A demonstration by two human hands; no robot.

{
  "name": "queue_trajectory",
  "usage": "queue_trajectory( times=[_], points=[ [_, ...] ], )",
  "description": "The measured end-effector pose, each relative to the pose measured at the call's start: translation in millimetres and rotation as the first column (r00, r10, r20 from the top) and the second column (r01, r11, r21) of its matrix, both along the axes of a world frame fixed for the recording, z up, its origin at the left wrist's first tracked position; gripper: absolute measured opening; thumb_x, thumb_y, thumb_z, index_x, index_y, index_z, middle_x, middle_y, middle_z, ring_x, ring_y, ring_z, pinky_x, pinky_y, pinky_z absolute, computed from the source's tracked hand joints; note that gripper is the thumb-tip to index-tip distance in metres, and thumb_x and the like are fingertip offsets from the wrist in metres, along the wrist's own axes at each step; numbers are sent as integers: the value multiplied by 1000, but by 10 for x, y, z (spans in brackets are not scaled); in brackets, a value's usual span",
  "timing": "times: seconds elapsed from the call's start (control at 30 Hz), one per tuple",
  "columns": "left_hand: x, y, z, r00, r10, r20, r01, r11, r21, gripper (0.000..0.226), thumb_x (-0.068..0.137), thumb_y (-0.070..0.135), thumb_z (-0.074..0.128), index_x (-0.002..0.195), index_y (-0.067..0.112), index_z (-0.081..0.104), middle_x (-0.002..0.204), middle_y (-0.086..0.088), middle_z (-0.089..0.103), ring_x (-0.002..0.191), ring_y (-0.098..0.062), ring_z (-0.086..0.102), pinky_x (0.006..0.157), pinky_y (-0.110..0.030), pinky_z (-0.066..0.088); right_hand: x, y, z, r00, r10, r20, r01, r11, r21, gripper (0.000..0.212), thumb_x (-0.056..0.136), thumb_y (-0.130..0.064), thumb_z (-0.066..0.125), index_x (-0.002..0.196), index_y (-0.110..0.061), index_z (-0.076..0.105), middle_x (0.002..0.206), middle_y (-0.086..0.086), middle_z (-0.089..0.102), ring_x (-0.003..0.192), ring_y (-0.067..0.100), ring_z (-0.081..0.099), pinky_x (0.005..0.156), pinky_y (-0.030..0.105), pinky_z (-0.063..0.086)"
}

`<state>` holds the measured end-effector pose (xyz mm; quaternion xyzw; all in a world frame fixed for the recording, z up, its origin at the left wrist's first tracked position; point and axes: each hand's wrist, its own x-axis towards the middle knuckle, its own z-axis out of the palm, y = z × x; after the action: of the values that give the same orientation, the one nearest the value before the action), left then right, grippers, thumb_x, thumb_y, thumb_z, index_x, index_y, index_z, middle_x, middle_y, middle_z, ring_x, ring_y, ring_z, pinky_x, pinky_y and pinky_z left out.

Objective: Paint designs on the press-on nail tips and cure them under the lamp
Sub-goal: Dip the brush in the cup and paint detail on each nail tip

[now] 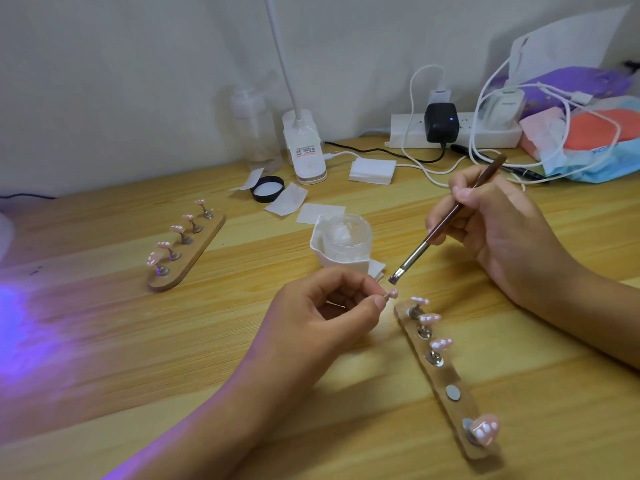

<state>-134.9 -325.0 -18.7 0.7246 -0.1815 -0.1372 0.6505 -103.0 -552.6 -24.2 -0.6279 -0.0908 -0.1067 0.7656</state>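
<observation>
Above table, left hand (322,306) pinches nail tip (393,294)

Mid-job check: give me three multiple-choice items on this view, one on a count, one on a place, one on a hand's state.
1. How many pink tips stand on the far holder? A three, B five, C seven.
2. The bare magnet sits: A on the near holder, B on the far holder, C on neither.
3. The left hand: A lies flat, B makes an empty fist, C pinches a nail tip.

1 B: five stand in a row. 2 A: it shows between the third and last stands. 3 C: its fingertips pinch the tip near the brush, which the right hand holds.
</observation>
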Motion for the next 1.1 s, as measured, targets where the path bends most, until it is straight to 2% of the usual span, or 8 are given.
queue_trajectory(
  times=[0.1,0.2,0.3,0.4,0.53,0.67,0.93,1.1],
  points=[
    [5,1,-9,1000,8,-6,-8,1000,-11,3,78,24,69,78,24,73,86,-8,73,74,-7,60,63,-13,46,12,-11,7,1000,17,-26,-15,997,73,5,89,-14,41,88,-15,45,66,7,67,65,19,64,63,25,54],
    [14,11,-8,1000,17,-16,-18,999,-27,3,77,26,71,77,27,74,80,0,72,70,-6,58,65,-17,47,3,6,8,998,54,-24,-53,997,58,3,89,-13,41,88,-13,44,66,9,68,64,20,64,63,25,54],
    [21,23,-3,999,28,-25,-29,999,-44,3,78,25,71,78,27,74,74,0,71,67,-4,61,65,-16,49,6,3,-10,1000,-4,-11,4,1000,5,3,89,-14,42,89,-14,45,69,7,69,67,19,66,65,25,54],
    [25,20,9,998,28,-48,-32,996,-85,6,78,24,79,78,26,73,65,6,67,63,-5,62,67,-15,51,21,-25,-11,999,-37,16,36,998,50,7,90,-14,41,89,-16,48,69,6,69,69,19,67,66,25,54],
    [26,20,11,996,37,-80,-47,992,-118,8,71,28,74,77,23,74,69,1,71,61,-5,63,64,-15,49,16,-21,2,997,51,66,-58,992,114,12,93,-11,38,90,-16,49,72,7,71,72,21,68,69,26,55],
    [35,25,-8,996,37,-76,-45,993,-109,6,75,22,79,78,23,74,70,0,71,62,-6,63,64,-16,49,2,6,6,992,112,50,-116,990,82,9,93,-12,39,91,-15,48,76,8,72,76,22,70,72,28,56],
    [42,33,-27,997,42,-67,-50,992,-119,9,81,15,73,76,22,72,73,-3,73,65,-7,66,64,-14,50,-2,-2,-8,999,-29,24,29,999,23,3,90,-15,45,91,-15,48,72,6,71,73,21,69,69,26,55],
    [41,20,-26,996,49,-70,-57,992,-112,2,76,21,71,75,23,71,71,-1,72,63,-7,64,63,-16,49,-11,4,18,999,21,42,-25,995,95,6,93,-14,43,91,-15,49,73,6,72,73,21,70,70,26,55]
  ],
)
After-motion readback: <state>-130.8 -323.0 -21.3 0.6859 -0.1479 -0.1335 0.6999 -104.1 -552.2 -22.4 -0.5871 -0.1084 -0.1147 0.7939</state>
